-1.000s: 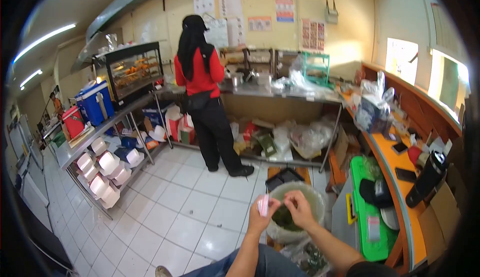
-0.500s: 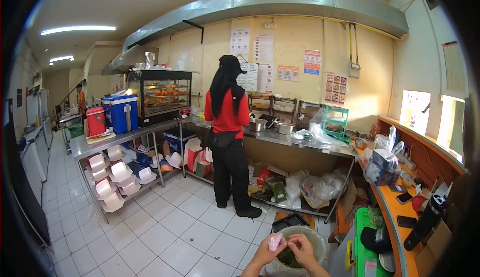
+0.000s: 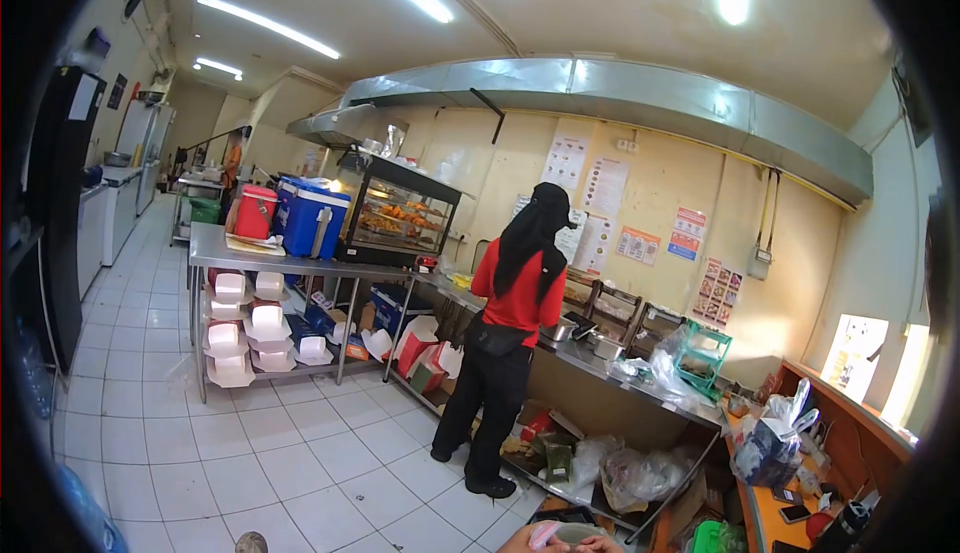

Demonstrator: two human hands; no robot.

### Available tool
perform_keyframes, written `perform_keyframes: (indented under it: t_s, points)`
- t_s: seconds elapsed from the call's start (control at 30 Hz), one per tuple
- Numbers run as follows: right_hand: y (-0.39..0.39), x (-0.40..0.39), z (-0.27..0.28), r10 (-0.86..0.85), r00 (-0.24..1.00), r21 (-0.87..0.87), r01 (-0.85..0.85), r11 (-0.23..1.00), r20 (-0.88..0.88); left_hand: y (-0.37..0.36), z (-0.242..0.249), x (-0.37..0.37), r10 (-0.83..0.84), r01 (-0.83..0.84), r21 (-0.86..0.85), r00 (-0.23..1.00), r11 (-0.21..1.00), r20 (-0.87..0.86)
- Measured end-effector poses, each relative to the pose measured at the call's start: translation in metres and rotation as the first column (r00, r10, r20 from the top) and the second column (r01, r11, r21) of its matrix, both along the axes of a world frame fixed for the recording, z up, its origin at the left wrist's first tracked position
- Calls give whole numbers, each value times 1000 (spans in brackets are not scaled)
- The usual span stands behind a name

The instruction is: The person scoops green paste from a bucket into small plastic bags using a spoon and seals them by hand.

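Note:
At the bottom edge, my left hand (image 3: 522, 542) is closed round a small smooth pink-and-white thing (image 3: 543, 533), whose kind I cannot tell. My right hand (image 3: 598, 545) is close beside it with fingers curled together; most of both hands is cut off below. Just beyond them is the rim of a lined bin (image 3: 578, 530), partly hidden by my fingers. Its inside is out of sight.
A person (image 3: 520, 313) in a red top and black trousers faces the steel counter (image 3: 640, 383). A steel table (image 3: 270, 261) with coolers, and food boxes (image 3: 268, 321) below, stands left. An orange counter (image 3: 768, 515) runs along the right.
My view has swung up and to the left, so my hands and the bin have dropped to the bottom edge. The pink-and-white thing is still in my left hand.

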State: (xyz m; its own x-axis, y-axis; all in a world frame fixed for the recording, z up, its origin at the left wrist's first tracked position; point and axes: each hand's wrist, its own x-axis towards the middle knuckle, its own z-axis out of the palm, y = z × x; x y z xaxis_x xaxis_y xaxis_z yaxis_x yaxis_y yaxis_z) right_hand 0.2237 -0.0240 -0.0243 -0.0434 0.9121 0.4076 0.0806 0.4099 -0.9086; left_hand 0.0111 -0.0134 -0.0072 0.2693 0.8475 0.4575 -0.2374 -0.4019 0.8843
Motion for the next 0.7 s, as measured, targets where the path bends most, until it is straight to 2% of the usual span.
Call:
perform_keyframes:
  t_s: [0.07, 0.1, 0.13, 0.17, 0.2, 0.27, 0.33, 0.37, 0.4, 0.43, 0.5, 0.53, 0.6, 0.67, 0.7]
  points:
    - [6, 1, -3, 35, 994, -36, -39, 999, -106, 3, -5, 2, -9, 11, -43, 998, 999, 58]
    - [6, 4, -3, 33, 994, -35, -37, 999, -100, 5, -6, 3, -20, 30, -83, 994, 996, 110]
    - [-7, -8, 19, 32, 999, -103, -30, 994, 17, 6, -7, 4, -25, 35, -82, 993, 996, 118]
    - [-15, -17, 30, 37, 990, -169, -14, 986, 136, 8, -8, 4, 40, -25, -127, 991, 992, 124]
    - [-16, -22, 27, 33, 989, -168, -8, 986, 146, 9, -9, 5, 106, -83, -173, 986, 981, 126]
    - [-22, -37, 26, 137, 990, -116, -134, 984, 21, 13, -13, 6, 87, -62, -184, 988, 981, 130]
    - [-29, -36, 36, 189, 979, -168, -175, 970, 73, 19, -18, 4, 61, -37, -205, 991, 978, 116]
    - [-31, -36, 38, 195, 980, -313, -178, 933, 25, 24, -23, 6, 60, -35, -208, 991, 977, 116]
    - [-34, -35, 40, 193, 981, -450, -182, 875, -22, 30, -31, 11, 108, -63, -217, 973, 974, 202]
    - [-37, -35, 44, 189, 982, -452, -178, 874, -20, 31, -31, 13, 154, -89, -227, 946, 970, 286]
    - [-40, -38, 52, 211, 976, -513, -161, 843, 42, 32, -32, 11, 100, -50, -196, 963, 979, 252]
    - [-40, -40, 53, 209, 977, -513, -158, 844, 43, 30, -28, 9, 50, -13, -168, 976, 986, 213]
    - [-45, -46, 51, 272, 962, -283, -268, 921, -27, 17, -15, 7, 18, 16, -141, 971, 990, 239]
    - [-34, -41, 46, 205, 973, -197, -180, 964, 111, 7, -4, 4, -15, 52, -139, 967, 989, 256]
    - [-19, -29, 24, 168, 982, -239, -143, 960, 86, 7, -2, 2, -12, 47, -181, 982, 982, 188]
